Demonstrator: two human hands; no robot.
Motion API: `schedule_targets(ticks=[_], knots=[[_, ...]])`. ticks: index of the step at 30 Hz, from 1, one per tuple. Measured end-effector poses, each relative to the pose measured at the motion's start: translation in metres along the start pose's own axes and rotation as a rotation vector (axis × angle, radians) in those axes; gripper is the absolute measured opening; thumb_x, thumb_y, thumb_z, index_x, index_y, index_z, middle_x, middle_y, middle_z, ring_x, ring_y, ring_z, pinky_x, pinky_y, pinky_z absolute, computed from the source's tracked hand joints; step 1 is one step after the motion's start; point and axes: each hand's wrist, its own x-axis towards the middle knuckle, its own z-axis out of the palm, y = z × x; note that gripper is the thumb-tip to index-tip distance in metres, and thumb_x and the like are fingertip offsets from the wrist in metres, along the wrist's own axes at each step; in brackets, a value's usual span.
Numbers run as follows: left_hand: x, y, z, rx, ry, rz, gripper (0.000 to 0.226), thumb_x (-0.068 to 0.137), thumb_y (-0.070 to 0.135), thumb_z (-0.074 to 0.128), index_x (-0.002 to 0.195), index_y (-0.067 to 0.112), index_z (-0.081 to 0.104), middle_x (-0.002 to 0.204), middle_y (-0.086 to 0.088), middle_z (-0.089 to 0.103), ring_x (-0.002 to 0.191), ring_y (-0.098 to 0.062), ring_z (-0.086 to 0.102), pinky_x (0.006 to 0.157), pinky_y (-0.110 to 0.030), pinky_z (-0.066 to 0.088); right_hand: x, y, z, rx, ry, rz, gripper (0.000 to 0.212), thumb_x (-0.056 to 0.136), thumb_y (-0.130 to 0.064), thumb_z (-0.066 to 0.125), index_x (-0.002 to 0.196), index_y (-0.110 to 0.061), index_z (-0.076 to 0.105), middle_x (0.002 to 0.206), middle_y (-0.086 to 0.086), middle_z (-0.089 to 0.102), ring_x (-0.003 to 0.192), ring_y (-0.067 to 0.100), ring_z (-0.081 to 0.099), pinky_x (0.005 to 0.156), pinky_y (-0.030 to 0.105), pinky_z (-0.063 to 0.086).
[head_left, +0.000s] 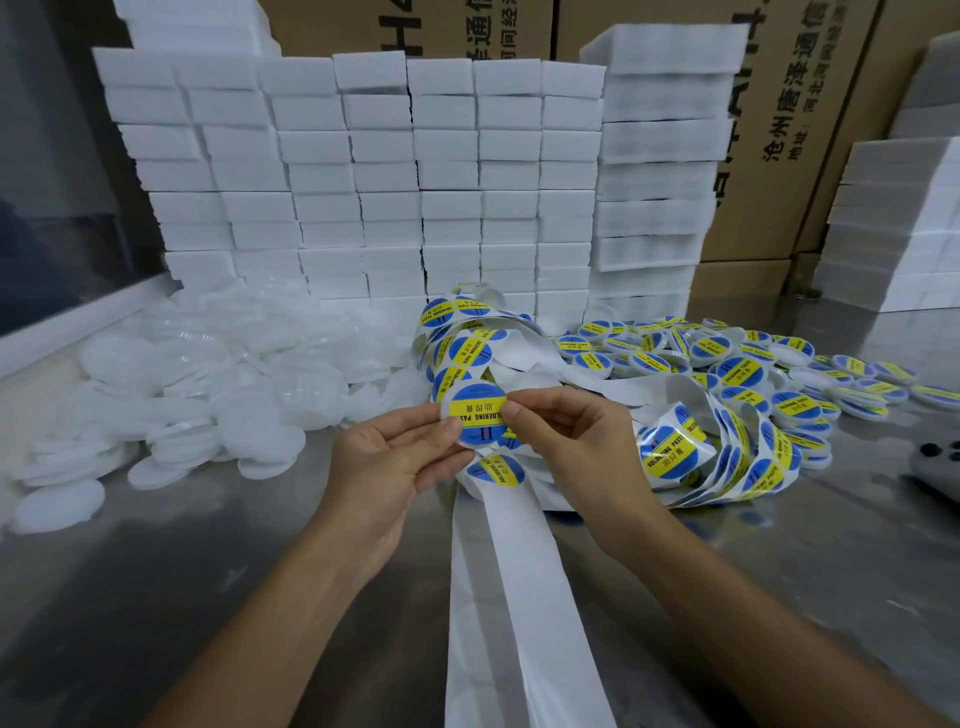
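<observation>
A round white lid (475, 415) with a blue and yellow "soldering paste" sticker on it is held up between both hands above the steel table. My left hand (395, 457) grips its left edge with thumb and fingers. My right hand (566, 431) pinches its right edge, thumb on the sticker. Beneath the hands a tangled strip of sticker backing paper (519, 597) with more blue and yellow stickers (670, 457) runs toward me.
A heap of plain white lids (208, 395) lies on the left of the steel table (779, 571). Labelled lids (743, 369) are piled at the right. White foam blocks (395, 176) are stacked behind, cardboard boxes (795, 130) beyond them. A dark object (940, 467) sits at the right edge.
</observation>
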Motion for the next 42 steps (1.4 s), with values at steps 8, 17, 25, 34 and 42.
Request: schedule_targets(ticks=[8,17,25,34,42], knots=[[-0.001,0.001,0.0,0.017,-0.023,-0.005,0.041,0.06,0.011,0.075,0.099,-0.002,0.067,0.089,-0.017,0.075,0.079,-0.027,0.075,0.063,-0.026,0.059,0.001,0.003,-0.002,-0.017,-0.012,-0.031,0.011,0.084,-0.005,0.073,0.088,-0.015,0.075,0.086,0.001,0.078,0.084,0.014,0.074,0.076,0.023,0.059],[-0.004,0.0,0.002,0.106,-0.024,0.088,0.028,0.065,0.006,0.076,0.091,0.001,0.069,0.084,-0.017,0.075,0.072,-0.028,0.074,0.063,-0.026,0.059,0.002,0.007,-0.004,-0.145,0.024,-0.084,0.008,0.083,-0.009,0.076,0.091,-0.012,0.076,0.086,0.002,0.077,0.082,0.016,0.074,0.077,0.028,0.06],[-0.008,0.002,0.008,0.123,-0.062,0.198,0.026,0.06,0.009,0.076,0.085,0.004,0.07,0.081,-0.018,0.074,0.067,-0.027,0.073,0.062,-0.026,0.059,0.001,0.011,-0.005,-0.43,0.158,-0.295,0.02,0.082,-0.029,0.078,0.098,-0.021,0.07,0.06,-0.009,0.062,0.056,0.005,0.057,0.056,0.015,0.045],[-0.012,-0.002,0.014,0.017,-0.169,0.117,0.02,0.06,0.01,0.073,0.075,0.003,0.061,0.076,-0.015,0.072,0.067,-0.024,0.072,0.061,-0.027,0.059,0.0,0.017,0.004,-0.25,0.036,-0.204,0.007,0.091,-0.022,0.068,0.094,-0.017,0.072,0.078,-0.008,0.074,0.073,0.008,0.069,0.068,0.027,0.057],[-0.014,-0.006,0.017,0.283,-0.251,0.256,0.019,0.069,0.013,0.073,0.079,0.0,0.063,0.078,-0.015,0.073,0.073,-0.027,0.074,0.066,-0.028,0.059,-0.002,0.012,0.005,-0.197,0.059,-0.15,0.058,0.066,-0.06,0.072,0.078,-0.003,0.067,0.069,0.01,0.071,0.063,0.029,0.066,0.059,0.038,0.056]])
